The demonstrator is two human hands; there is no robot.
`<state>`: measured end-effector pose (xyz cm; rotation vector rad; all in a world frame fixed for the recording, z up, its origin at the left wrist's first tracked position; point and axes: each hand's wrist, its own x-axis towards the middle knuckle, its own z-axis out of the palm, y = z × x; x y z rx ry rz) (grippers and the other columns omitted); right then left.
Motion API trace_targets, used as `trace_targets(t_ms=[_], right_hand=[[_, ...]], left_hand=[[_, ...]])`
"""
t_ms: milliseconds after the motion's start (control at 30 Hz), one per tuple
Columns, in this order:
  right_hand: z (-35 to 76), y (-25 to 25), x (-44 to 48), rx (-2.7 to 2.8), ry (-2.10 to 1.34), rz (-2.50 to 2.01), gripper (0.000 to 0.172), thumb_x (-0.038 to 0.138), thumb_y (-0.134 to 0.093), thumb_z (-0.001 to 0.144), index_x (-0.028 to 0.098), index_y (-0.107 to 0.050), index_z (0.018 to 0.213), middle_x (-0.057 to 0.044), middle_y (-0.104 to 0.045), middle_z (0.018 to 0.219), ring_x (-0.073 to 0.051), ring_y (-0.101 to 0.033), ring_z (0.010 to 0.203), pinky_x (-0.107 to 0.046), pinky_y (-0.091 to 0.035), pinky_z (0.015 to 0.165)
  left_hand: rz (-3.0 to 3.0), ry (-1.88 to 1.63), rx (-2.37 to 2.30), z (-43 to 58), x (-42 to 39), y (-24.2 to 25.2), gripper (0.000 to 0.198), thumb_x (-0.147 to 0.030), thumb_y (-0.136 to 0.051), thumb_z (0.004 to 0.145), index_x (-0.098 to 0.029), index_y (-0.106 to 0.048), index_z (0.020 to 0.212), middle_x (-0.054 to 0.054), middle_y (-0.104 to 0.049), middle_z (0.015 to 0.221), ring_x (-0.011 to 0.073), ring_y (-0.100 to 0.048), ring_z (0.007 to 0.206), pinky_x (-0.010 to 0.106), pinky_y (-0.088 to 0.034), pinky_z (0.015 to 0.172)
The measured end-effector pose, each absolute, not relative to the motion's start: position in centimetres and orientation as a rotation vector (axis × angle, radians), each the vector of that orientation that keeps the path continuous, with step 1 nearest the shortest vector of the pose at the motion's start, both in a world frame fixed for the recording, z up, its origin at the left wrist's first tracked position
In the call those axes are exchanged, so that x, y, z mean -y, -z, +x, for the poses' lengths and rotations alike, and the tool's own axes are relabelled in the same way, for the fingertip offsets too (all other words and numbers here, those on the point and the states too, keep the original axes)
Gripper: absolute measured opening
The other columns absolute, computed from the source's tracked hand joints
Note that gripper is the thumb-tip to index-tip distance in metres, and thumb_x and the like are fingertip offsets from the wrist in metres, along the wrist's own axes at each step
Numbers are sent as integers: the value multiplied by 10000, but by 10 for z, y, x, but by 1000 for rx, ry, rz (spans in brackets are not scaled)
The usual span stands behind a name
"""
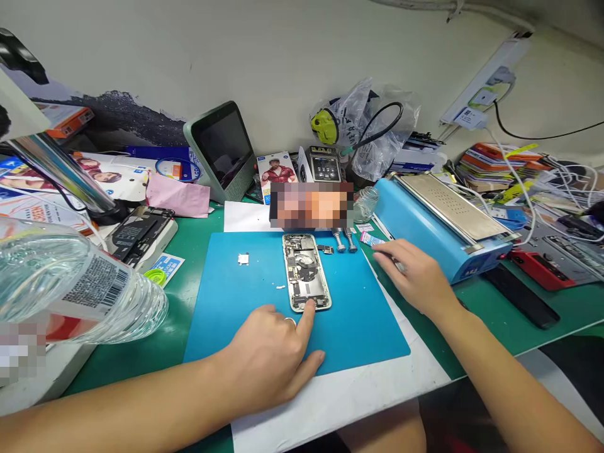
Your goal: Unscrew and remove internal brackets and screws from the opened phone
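An opened smartphone (306, 270) with bare inner parts lies on the blue mat (226, 314). My left hand (274, 346) rests at its near end, index fingertip touching the bottom edge, thumb apart and other fingers curled; it holds nothing. My right hand (415, 274) is to the right, at the mat's edge, with its fingers bent around a slim greyish thing that the hand mostly hides. Beside the phone's upper right is a small dark component (325, 250). A small silver plate (243, 258) lies left of the phone.
A large clear bottle (104, 289) stands close on the left. A blue machine (419, 220) with a metal top is at the right, near a dark phone (521, 296). Behind the mat are a screen device (224, 148), a glass jar (365, 204) and two metal-ended tools (344, 242).
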<state>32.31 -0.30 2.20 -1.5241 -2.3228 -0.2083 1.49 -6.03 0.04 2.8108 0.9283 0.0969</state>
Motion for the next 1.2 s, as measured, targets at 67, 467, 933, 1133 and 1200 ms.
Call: trace_targets(t_ms=[67,467,933,1133,1200], right_hand=[[332,-22,20,2244,243,-1632,240,356,-479,1027,200,-658,1062,-106,-711,965,-252,-699,846,-359,-539,707],[336,-9,32,2096,299,-1815,298,232,-473,955,180,-688,1155,-81,-706,835,-230,-658,656,-340,-487,598],[302,-11,26,2001,389,-1642,337,248,-434,1017,182,-736,1150,-92,-707,858,-232,-667,762,-359,-516,709],[297,-11,25,2007,399,-1616,335,246,-436,1020,201,-732,1171,-91,-719,878,-238,-679,792,-360,-522,709],[294,-10,26,2013,386,-1607,334,240,-436,1021,206,-732,1172,-89,-719,875,-237,-681,791,-361,-528,716]], left_hand=[[2812,-99,-929,15,60,1,636,-421,-386,1043,32,-409,1488,86,-691,677,279,-668,568,429,-540,575],[2833,-114,-971,15,63,2,545,-413,-380,1037,-22,-515,1393,81,-679,646,285,-676,583,398,-516,580],[2831,-124,-954,14,63,3,616,-424,-386,1040,7,-414,1479,77,-681,662,271,-659,563,396,-513,568],[2833,-120,-951,15,62,3,611,-408,-383,1039,14,-417,1479,78,-687,667,265,-661,563,401,-520,579],[2832,-119,-954,14,63,2,611,-406,-384,1038,17,-420,1478,77,-687,667,267,-659,559,407,-522,574]])
